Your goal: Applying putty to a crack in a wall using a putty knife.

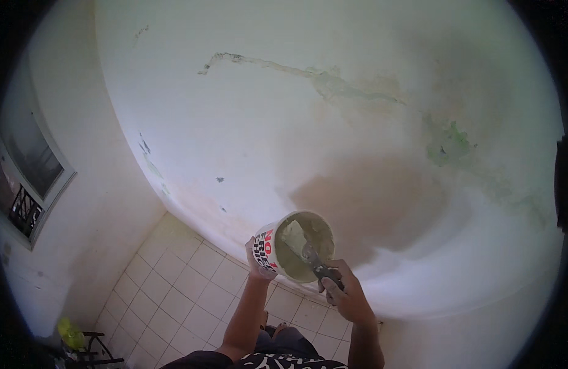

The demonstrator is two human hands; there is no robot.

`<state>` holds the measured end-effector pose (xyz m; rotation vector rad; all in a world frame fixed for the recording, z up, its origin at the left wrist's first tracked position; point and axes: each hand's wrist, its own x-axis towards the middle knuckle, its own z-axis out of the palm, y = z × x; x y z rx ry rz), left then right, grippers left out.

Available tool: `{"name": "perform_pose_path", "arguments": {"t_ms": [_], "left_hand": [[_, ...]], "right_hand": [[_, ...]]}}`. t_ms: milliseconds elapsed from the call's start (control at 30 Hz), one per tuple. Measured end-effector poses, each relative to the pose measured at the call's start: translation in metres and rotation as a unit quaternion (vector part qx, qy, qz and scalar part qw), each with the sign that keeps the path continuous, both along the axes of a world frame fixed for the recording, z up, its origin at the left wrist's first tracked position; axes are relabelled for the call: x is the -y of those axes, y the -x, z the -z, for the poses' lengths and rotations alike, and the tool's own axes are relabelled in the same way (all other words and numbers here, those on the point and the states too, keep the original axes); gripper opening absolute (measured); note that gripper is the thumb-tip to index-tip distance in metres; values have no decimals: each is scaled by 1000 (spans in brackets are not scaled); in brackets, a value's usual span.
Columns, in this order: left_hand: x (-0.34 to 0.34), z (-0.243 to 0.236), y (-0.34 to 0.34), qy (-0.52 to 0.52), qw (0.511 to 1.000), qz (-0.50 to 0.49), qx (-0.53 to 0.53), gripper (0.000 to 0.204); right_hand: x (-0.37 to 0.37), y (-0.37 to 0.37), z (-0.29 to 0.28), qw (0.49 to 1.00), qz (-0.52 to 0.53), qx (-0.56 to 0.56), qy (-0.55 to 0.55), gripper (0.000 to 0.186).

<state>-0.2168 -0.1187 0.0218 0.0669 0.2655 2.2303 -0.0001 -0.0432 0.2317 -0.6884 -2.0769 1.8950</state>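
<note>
My left hand [259, 261] is wrapped round the side of a white bucket [267, 247] with red and black print, holding it up and tilted before the wall. Greyish filler paste [321, 232] coats the inside of the bucket. In my right hand [345, 291] is the dark handle of a putty knife [310, 255], whose blade reaches into the bucket. A lump of pale paste [292, 234] sits at the blade's end. The bucket's far side hides part of my left fingers.
Ahead stands a white wall [235, 135] with a long patched crack [339, 88] and a peeling green spot [451, 142]. At the left are a window [35, 166] and, lower down, a dark stand [93, 350] with a yellow-green bag [70, 334]. Pale tiles [185, 301] cover the floor.
</note>
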Motion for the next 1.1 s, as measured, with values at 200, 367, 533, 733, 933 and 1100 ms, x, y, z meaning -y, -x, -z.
{"name": "perform_pose_path", "arguments": {"t_ms": [200,367,533,733,933,1100], "left_hand": [[11,-10,-12,6,1000,-18,10,67],[19,1,-20,8,998,-68,-14,69],[24,3,-31,-5,996,-84,-8,68],[26,0,-48,-3,995,-100,0,61],[29,-13,-57,5,995,-95,-23,62],[26,16,-57,79,971,-205,-94,63]], "right_hand": [[25,5,12,993,12,8,120,27],[25,-11,9,959,22,-65,273,22],[26,-23,18,981,48,-77,172,18],[39,-36,22,993,10,-61,97,16],[23,-50,23,975,-10,-88,206,15],[16,-56,33,926,-31,-92,366,16]]}}
